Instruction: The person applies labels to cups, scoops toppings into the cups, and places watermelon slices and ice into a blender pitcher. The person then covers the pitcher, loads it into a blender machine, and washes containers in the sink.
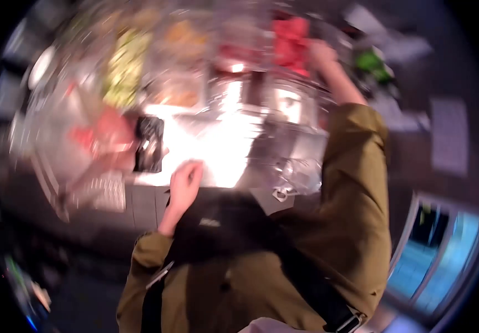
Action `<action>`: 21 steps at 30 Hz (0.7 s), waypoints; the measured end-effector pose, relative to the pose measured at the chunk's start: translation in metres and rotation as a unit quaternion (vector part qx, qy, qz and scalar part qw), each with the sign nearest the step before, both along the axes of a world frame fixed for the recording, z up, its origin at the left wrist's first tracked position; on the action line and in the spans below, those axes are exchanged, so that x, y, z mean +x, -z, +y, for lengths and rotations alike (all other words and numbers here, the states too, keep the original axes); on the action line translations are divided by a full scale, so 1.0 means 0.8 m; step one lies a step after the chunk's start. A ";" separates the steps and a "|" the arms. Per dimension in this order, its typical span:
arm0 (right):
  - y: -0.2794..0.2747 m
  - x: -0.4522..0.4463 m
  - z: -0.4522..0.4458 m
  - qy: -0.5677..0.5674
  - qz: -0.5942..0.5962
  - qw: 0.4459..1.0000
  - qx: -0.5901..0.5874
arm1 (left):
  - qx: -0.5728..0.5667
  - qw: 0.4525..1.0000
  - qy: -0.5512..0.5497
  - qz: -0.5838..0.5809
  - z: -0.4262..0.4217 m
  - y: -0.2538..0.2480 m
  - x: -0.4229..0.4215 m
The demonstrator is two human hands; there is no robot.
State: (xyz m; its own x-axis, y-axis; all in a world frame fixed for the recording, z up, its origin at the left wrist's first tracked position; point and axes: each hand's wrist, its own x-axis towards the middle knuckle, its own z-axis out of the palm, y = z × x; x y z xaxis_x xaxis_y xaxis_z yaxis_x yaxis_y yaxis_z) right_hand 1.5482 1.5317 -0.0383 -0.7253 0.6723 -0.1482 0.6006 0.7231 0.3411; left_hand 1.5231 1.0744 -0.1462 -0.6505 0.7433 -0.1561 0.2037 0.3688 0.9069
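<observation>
My left hand (pixel 186 180) is above the near edge of a brightly lit worktop (pixel 206 144), its fingers curled in and nothing visible in them. A black glossy packet (pixel 149 144) lies just beyond it to the left. My right hand (pixel 323 55) is stretched far out to the back right, beside a clear container of bright red food (pixel 291 44). Motion blur smears its fingers, so whether it touches the red food or holds anything cannot be made out.
Several containers stand along the back, one with pale green shreds (pixel 127 66), another with orange pieces (pixel 183 39). A clear bag with reddish contents (pixel 109 133) lies left. Metal tins (pixel 289 102) and clear plastic (pixel 300 175) sit right of centre. Papers (pixel 449 136) lie far right.
</observation>
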 end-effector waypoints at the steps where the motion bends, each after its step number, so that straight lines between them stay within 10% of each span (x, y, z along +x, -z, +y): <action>1: 0.021 -0.013 0.035 -0.020 0.008 0.995 -0.094 | -0.009 0.989 -0.073 0.130 -0.005 0.006 0.003; 6: 0.037 -0.035 0.090 -0.074 -0.064 0.994 -0.040 | -0.192 0.902 -0.141 0.360 0.016 0.003 -0.041; 9: 0.043 -0.033 0.091 -0.059 -0.055 0.997 0.008 | -0.319 0.913 -0.110 0.228 0.035 -0.009 -0.053; 16: 0.034 -0.032 0.111 -0.103 -0.018 0.994 0.015 | -0.316 0.847 -0.075 0.420 0.028 0.021 -0.069; 21: -0.053 0.017 0.104 -0.064 0.065 0.996 -0.016 | -0.370 0.865 -0.084 0.329 0.036 0.017 -0.078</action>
State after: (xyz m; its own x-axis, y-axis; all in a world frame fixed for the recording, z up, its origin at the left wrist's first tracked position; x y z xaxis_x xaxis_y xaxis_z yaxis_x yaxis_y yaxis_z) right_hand 1.5622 1.6146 0.0043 -0.8193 0.5694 -0.0677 0.5402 0.8061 0.2417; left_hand 1.4603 1.1035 -0.1600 -0.8687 0.4842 -0.1042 0.4725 0.8733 0.1183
